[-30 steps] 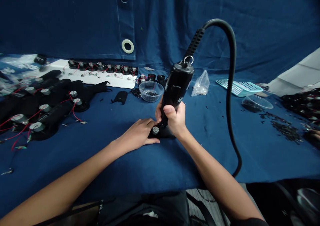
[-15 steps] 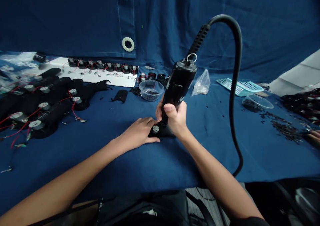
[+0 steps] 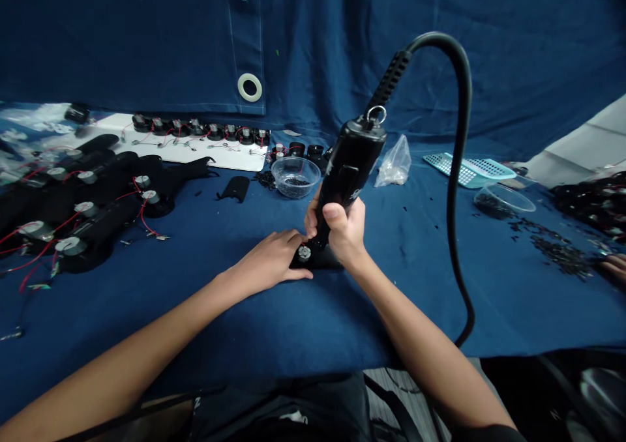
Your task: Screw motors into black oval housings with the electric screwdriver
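My right hand (image 3: 345, 230) is wrapped around a black corded electric screwdriver (image 3: 351, 162), its tip pointing down and its cable arching up and to the right. Under the tool lies a black plastic housing (image 3: 325, 259) with a small silver motor (image 3: 304, 253) on it. My left hand (image 3: 278, 256) grips the housing's left end, thumb along the near side and fingers on the far side. The tool's tip is hidden behind my hands, so I cannot tell exactly where it touches.
A clear bowl of small black parts (image 3: 296, 181) stands behind my hands. Black housings with motors and red wires (image 3: 73, 245) cover the left. At right are a turquoise basket (image 3: 472, 171), a clear dish (image 3: 506, 201), loose black pieces (image 3: 557, 253) and another person's hand (image 3: 616, 264).
Almost nothing differs. The view has shifted very slightly; both hands, the electric screwdriver and the housing keep their places, and the cable loop sways a little.
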The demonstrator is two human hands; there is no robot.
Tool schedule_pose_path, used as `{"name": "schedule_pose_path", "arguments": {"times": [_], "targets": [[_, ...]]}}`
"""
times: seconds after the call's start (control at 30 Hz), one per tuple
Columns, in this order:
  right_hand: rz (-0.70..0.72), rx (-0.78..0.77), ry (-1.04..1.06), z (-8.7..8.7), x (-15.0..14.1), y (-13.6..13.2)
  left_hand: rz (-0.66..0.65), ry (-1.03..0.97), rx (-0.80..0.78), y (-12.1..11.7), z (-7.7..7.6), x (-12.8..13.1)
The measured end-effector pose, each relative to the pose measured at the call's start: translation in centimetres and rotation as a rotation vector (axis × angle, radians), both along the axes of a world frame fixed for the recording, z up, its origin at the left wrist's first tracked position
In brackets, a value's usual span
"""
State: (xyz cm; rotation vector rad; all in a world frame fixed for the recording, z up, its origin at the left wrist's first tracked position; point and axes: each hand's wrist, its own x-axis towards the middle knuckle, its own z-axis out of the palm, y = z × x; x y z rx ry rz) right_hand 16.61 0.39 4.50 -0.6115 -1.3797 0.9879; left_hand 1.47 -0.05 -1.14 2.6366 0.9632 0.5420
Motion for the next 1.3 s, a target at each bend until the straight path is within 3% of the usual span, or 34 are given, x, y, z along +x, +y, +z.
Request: {"name": "schedule_pose_path", "arguments": {"times": [0.53,0.8,1.3], "targets": [[0.046,0.0,0.01,-0.55,0.16,0.34,-0.01,-0.035,-0.031,0.18,-0.32,0.04],[-0.025,-0.042,-0.072,-0.11,0.01,0.07,-0.011,-0.05,-0.055,0.1,-0.11,0.11],[0.027,-0.023,-0.096,-0.04,-0.01,0.43,-0.009,-0.029,-0.081,0.06,0.14,0.18]]}}
